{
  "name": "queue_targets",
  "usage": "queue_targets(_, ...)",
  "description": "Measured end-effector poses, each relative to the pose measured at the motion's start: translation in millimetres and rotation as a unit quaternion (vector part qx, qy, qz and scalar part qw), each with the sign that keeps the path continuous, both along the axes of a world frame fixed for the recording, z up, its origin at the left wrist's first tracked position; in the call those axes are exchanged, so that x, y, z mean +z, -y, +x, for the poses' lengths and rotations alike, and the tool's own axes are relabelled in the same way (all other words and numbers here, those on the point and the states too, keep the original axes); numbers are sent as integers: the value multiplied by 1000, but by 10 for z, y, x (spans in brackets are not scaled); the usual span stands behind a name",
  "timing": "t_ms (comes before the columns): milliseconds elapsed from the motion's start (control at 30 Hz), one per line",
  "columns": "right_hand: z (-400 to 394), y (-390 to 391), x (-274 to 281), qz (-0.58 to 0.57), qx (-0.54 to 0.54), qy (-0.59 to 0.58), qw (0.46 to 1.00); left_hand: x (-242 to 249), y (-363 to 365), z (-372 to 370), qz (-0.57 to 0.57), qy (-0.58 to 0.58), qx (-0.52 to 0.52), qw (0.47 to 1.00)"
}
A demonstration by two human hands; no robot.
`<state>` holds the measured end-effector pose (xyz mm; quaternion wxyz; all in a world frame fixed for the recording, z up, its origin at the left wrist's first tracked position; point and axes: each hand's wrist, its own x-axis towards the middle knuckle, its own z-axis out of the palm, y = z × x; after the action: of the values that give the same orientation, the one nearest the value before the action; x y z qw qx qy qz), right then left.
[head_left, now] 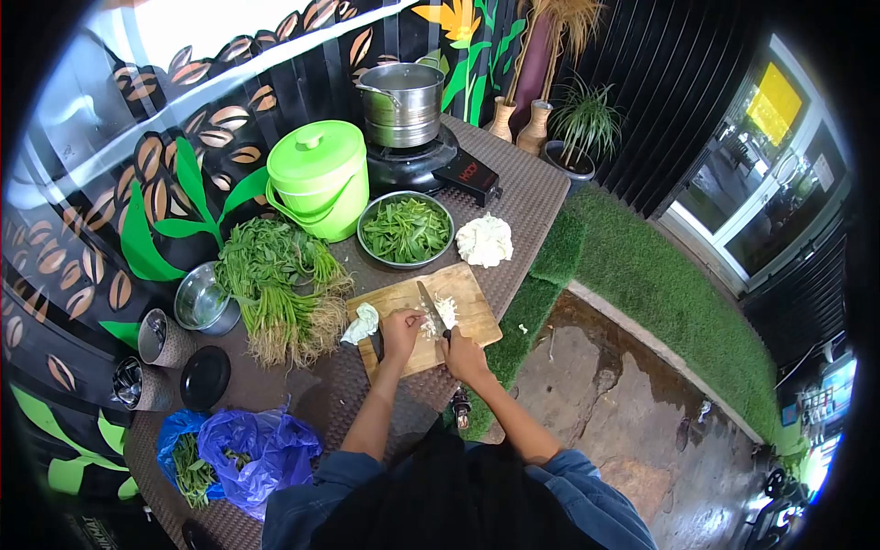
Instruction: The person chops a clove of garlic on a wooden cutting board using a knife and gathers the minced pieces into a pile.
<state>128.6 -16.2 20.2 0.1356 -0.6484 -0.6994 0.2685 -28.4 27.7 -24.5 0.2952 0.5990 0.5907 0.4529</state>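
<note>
Far left of the hands, a blue plastic bag (247, 449) half hides some greens. A rooted bunch of greens (280, 293) lies just left of the left hand (400, 332), whose curled fingers press a small pile of chopped white pieces (438, 316) on the cutting board (472, 321); what the pieces are is hard to tell. The right hand (464, 356) is closed around the handle of a knife (429, 307), blade on the pile. Beyond both hands on the desk (532, 197), a steel bowl (405, 229) holds leaves.
</note>
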Motion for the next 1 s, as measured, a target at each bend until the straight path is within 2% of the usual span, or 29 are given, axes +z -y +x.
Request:
queue_targets(67,29,-46,30,-5,6,7,1000,-33,57,15,-24,5,-2,1000)
queue_targets(167,49,-95,170,-11,25,33,999,-107,111,46,23,21,9,999)
queue_targets(233,42,-101,252,-33,41,70,996,22,181,74,71,-63,12,995)
queue_targets(267,26,-87,262,-31,42,69,996,59,192,88,73,-64,12,995)
queue_targets(333,-36,8,230,-5,26,76,997,58,248,102,117,-97,12,988)
queue_targets(467,-155,182,-45,28,-25,53,998,94,311,148,137,-92,25,986)
queue_targets(567,-122,130,-45,4,-5,59,998,-9,301,151,134,-100,50,985)
queue_targets(667,5,-60,81,-9,45,63,997,-40,267,157,126,-45,56,989)
queue_targets(800,21,-109,288,-39,54,81,994,-41,283,179,120,0,73,990)
queue_targets(867,-63,28,163,-30,36,78,996,11,317,184,122,3,82,989)
queue_targets(933,-157,133,5,-18,19,74,997,118,353,163,26,-45,110,993)
queue_targets(1000,-217,215,-95,7,-11,77,997,136,373,177,46,-39,115,992)
